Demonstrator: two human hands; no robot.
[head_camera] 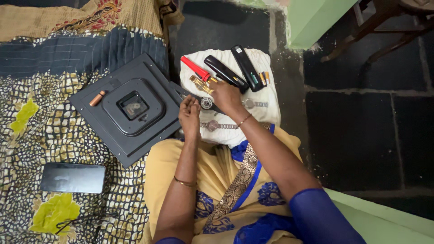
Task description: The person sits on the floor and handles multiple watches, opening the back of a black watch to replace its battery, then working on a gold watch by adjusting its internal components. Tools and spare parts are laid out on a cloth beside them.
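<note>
A white cloth (266, 115) lies over my knee with several watches on it. My left hand (189, 116) is curled shut, its fingers against the strap of a black-strapped watch (206, 104). My right hand (226, 96) lies over the other end of that strap, fingertips close to a gold watch (199, 83). What the right fingers grip is hidden. A silver metal-band watch (217, 125) lies just below the hands, and another silver watch (254, 104) sits to the right of my right hand.
On the cloth's far side lie a red tube (194, 68), two black remotes (225, 72) (246, 68) and small batteries (263, 78). A black wall clock (131, 108), face down with a copper battery (97, 98) on it, rests on the patterned bedspread (54, 135). A phone (73, 178) lies nearer left.
</note>
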